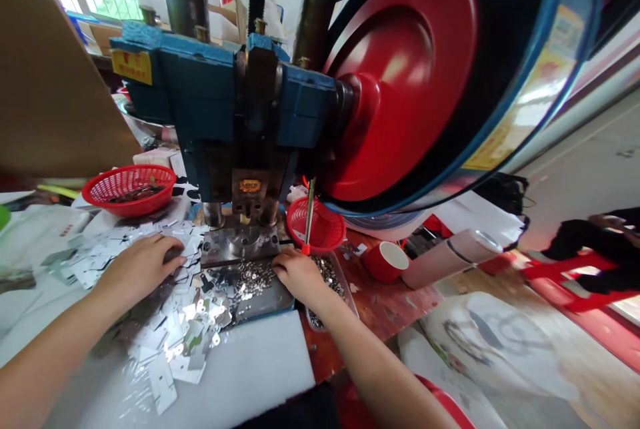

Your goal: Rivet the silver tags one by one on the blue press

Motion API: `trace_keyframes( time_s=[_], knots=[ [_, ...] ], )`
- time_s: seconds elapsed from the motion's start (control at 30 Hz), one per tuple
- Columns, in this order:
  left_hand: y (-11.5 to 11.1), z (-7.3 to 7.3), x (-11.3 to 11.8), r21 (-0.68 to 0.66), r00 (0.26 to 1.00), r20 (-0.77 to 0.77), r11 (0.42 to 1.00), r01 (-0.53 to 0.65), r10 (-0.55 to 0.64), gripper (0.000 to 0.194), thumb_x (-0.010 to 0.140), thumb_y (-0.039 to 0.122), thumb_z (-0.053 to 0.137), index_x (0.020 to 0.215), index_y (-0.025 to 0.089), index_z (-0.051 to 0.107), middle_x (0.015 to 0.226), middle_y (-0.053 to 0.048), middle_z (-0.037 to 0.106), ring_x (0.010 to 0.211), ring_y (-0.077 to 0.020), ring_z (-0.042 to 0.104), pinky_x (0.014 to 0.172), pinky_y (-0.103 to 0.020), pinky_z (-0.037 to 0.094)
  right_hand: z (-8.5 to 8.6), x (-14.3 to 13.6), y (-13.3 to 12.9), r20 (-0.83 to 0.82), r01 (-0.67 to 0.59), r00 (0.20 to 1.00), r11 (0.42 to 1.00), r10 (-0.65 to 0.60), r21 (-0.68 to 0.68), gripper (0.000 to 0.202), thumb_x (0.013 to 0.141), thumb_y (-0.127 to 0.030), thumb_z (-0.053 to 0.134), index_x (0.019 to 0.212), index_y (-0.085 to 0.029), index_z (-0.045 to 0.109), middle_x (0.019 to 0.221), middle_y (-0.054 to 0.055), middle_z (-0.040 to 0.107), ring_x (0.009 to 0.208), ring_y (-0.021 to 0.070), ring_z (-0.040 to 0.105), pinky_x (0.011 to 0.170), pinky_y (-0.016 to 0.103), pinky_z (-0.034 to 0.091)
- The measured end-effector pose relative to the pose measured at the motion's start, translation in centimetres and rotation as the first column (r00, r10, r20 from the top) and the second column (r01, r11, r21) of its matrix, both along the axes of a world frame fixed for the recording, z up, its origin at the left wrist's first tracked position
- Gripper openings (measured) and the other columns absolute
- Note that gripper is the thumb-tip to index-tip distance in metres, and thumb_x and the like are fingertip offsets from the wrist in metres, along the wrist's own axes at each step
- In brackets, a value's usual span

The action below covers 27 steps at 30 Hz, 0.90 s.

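My left hand (145,261) is over a heap of flat metal pieces (167,329), its thumb and fingers apart. Nothing shows between them. My right hand (299,274) rests at the right edge of the press bed, with its fingers curled together beside small loose metal parts (253,279). Whatever its fingertips may hold is hidden. Between the hands sits the steel die block (240,246), under the ram of a blue bench press (200,96). A clear plastic box (350,289) of small metal parts is partly behind my right wrist.
A red basket (129,206) with metal pieces stands at the left, and another red basket (327,232) is behind my right hand. The press's large red flywheel (415,76) overhangs the right side. A red cup (383,262) and a pink bottle (445,259) stand farther right.
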<state>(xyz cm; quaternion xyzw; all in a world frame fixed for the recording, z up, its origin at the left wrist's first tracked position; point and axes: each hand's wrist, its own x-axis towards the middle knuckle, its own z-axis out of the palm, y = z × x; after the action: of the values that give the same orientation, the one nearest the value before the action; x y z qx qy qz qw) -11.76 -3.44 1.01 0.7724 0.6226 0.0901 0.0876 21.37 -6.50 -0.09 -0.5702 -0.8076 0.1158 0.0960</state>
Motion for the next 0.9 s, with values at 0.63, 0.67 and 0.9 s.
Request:
trace_keyframes(
  time_s=[0.63, 0.67, 0.9],
  knots=[
    [-3.2, 1.8, 2.0, -0.020, 0.946, 0.230, 0.973, -0.229, 0.227, 0.034, 0.082, 0.054, 0.043, 0.097, 0.029, 0.062, 0.095, 0.001, 0.070, 0.077, -0.0204, 0.064, 0.064, -0.027, 0.044, 3.1, -5.6, 4.9, -0.004, -0.074, 0.997, 0.937, 0.080, 0.341, 0.024, 0.087, -0.026, 0.050, 0.102, -0.028, 0.069, 0.094, 0.004, 0.064, 0.090, 0.0227, 0.053, 0.075, 0.034, 0.042],
    [-3.4, 1.9, 2.1, -0.024, 0.940, 0.254, 0.974, -0.227, 0.225, 0.035, 0.081, 0.055, 0.044, 0.097, 0.029, 0.062, 0.096, 0.001, 0.070, 0.079, -0.0204, 0.064, 0.066, -0.027, 0.045, 3.2, -5.3, 4.7, -0.006, -0.091, 0.995, 0.939, 0.099, 0.333, 0.026, 0.087, -0.026, 0.050, 0.104, -0.029, 0.069, 0.094, 0.004, 0.063, 0.090, 0.0223, 0.053, 0.076, 0.034, 0.042],
    [-4.5, 1.3, 2.4, -0.069, 0.917, 0.324, 0.973, -0.220, 0.230, 0.034, 0.077, 0.054, 0.051, 0.093, 0.030, 0.068, 0.094, 0.001, 0.073, 0.081, -0.0222, 0.067, 0.064, -0.026, 0.048, 3.3, -4.0, 4.3, -0.114, -0.144, 0.977, 0.955, 0.178, 0.259, 0.028, 0.089, -0.025, 0.050, 0.111, -0.024, 0.067, 0.104, 0.005, 0.061, 0.094, 0.0181, 0.054, 0.087, 0.031, 0.043]
  ],
)
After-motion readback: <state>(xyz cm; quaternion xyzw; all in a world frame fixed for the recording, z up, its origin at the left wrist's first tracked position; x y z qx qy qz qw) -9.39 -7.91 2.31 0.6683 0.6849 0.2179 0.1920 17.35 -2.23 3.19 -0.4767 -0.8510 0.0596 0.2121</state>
